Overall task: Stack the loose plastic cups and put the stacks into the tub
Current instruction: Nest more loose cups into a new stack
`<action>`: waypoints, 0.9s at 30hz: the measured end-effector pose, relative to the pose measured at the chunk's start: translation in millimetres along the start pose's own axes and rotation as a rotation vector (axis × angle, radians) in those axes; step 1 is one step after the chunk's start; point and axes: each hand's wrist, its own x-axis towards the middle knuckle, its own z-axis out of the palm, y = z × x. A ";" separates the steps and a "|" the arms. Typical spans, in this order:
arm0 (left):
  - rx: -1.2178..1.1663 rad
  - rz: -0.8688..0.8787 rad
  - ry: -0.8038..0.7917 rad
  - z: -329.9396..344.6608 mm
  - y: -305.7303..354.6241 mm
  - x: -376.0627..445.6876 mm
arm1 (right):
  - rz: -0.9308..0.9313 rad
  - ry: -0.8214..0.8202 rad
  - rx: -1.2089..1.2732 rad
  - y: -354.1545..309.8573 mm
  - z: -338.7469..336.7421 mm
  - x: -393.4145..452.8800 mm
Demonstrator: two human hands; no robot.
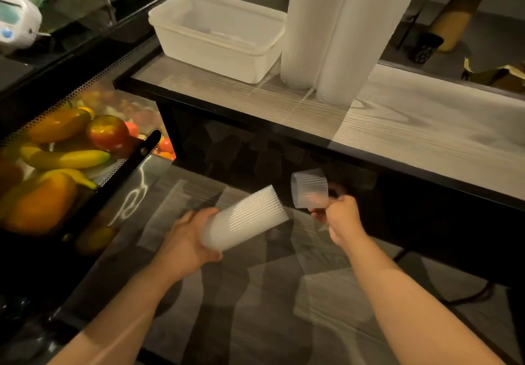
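Observation:
My left hand grips the lower end of a short stack of ribbed translucent cups, tilted with its mouth pointing up and right. My right hand pinches a single ribbed cup by its base, lying on its side with its mouth facing left, a short gap from the stack's mouth. On the counter, two tall cup stacks stand upright. The white plastic tub sits just left of them and looks almost bare inside.
The grey wood-grain counter has a black front edge and stretches to the right. At left a glass display case holds fruit: bananas, peppers, an apple. Below my hands lies patterned grey floor. A white device sits at the far left.

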 end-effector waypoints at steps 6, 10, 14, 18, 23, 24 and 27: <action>-0.015 0.069 0.011 -2.0 -3.6 -2.8 | -0.012 -0.231 -0.146 7.0 5.8 -9.3; -0.015 0.062 0.028 -6.8 -8.0 -5.7 | -0.101 -0.251 -0.251 7.0 17.8 -12.7; -0.017 0.034 0.042 -11.1 -13.7 -9.4 | -0.201 -0.273 -0.364 6.7 36.7 -19.2; -0.037 0.008 0.079 -17.5 -20.3 -11.6 | -0.252 -0.308 -0.467 16.9 61.3 -18.8; -0.010 -0.060 0.123 -28.6 -37.9 -13.9 | -0.362 -0.347 -0.599 19.6 87.2 -5.6; -0.027 -0.073 0.126 -31.6 -40.6 -14.1 | -0.393 -0.312 -0.677 19.8 91.5 2.0; -0.093 -0.087 0.137 -40.3 -45.8 -14.9 | -0.377 -0.168 -1.043 19.2 107.8 24.7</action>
